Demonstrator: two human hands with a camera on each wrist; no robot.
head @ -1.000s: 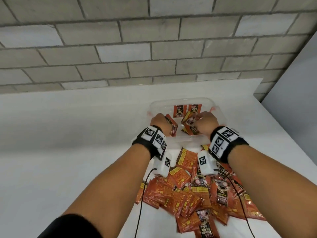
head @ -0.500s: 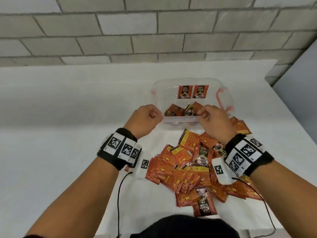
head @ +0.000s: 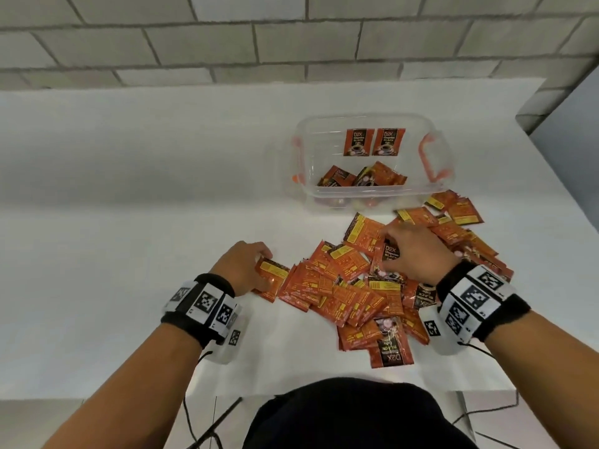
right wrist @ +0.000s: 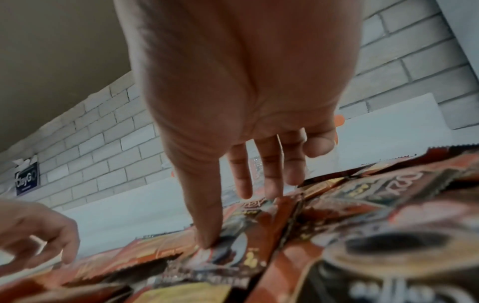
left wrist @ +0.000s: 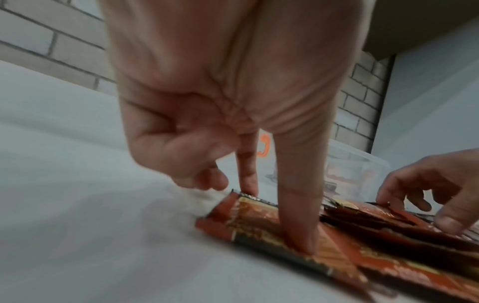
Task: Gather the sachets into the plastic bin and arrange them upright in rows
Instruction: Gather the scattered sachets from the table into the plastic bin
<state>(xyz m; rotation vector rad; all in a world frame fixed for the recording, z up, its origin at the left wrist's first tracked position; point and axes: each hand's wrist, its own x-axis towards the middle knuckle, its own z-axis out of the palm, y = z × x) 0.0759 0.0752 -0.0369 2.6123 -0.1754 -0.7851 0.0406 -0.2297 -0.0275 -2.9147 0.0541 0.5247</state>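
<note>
A clear plastic bin point(head: 372, 191) with orange handles stands at the far right of the white table. Two sachets point(head: 372, 142) stand upright against its far wall, and a few more point(head: 359, 178) lie slanted at its near side. A pile of orange sachets point(head: 350, 296) is spread in front of the bin. At the pile's left edge my left hand point(head: 259, 257) pinches one sachet point(head: 271, 277), thumb on top and index finger at its far edge point(left wrist: 259, 221). My right hand point(head: 392, 244) reaches down onto the pile, its thumb pressing a sachet point(right wrist: 233, 252) while the other fingers stay straight.
A grey brick wall runs behind the table point(head: 129, 189). The table's right edge lies just beyond the bin. Cables hang below the table's near edge by my dark clothing point(head: 350, 413).
Both hands have drawn back from the bin's near rim to the pile. The left now holds a sachet at the pile's left edge and the right touches the pile's middle.
</note>
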